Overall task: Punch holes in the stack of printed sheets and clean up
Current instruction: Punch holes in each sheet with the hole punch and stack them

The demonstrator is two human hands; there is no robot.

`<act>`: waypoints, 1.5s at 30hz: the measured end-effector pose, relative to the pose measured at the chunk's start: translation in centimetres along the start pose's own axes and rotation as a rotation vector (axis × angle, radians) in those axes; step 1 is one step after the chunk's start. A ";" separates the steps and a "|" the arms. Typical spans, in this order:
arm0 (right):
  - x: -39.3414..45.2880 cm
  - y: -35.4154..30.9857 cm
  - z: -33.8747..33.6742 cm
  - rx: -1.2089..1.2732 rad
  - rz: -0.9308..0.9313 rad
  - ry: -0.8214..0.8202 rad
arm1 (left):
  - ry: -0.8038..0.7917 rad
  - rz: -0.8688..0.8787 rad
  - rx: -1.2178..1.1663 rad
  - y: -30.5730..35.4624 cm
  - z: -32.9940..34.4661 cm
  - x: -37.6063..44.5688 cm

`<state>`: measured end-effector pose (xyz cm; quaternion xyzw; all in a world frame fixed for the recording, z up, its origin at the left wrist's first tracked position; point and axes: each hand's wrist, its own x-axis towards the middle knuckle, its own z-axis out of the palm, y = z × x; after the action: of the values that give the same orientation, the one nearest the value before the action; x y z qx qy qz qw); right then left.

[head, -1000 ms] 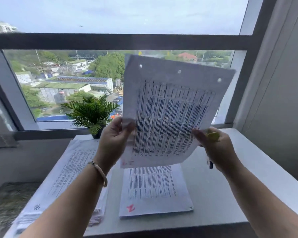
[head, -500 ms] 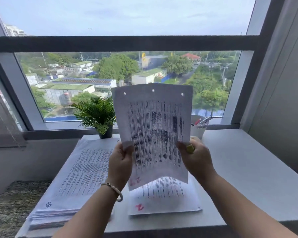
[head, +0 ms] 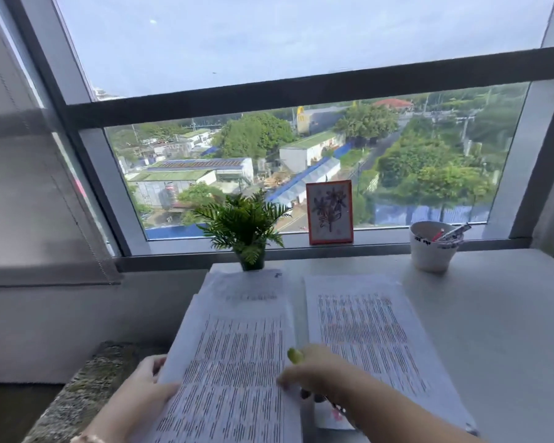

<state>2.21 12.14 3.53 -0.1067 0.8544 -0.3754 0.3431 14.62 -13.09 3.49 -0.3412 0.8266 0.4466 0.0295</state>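
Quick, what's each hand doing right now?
Left hand: holding the sheet by its left edge.
Right hand: gripping a yellow-green pen, fingers touching the sheet.

one head-worn view, close above the desk (head: 493,330), facing forward and down toward the window (head: 301,148).

1. Printed sheet (head: 237,362), left: dense lines of text, too blurred to read.
2. Printed sheet (head: 365,327), right: text likewise unreadable.
3. Yellow arches sign (head: 300,116) outside the window: no lettering legible.
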 end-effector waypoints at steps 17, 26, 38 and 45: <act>8.6 -5.2 -0.4 -0.606 0.040 0.401 | 0.224 0.112 0.165 4.7 2.9 12.3; 9.7 -4.0 0.1 -0.729 0.028 0.404 | 0.398 0.066 0.424 4.1 4.9 12.3; 4.8 1.8 -6.2 -0.725 0.015 0.534 | 0.086 0.541 0.469 9.9 13.5 5.2; -0.2 9.3 -11.8 -0.682 0.292 0.484 | -0.124 0.226 0.190 12.6 19.6 2.6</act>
<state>-4.80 25.42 2.75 -0.0010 0.9912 -0.0335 0.1279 0.17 5.01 -0.13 -0.2135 0.8948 0.3873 0.0619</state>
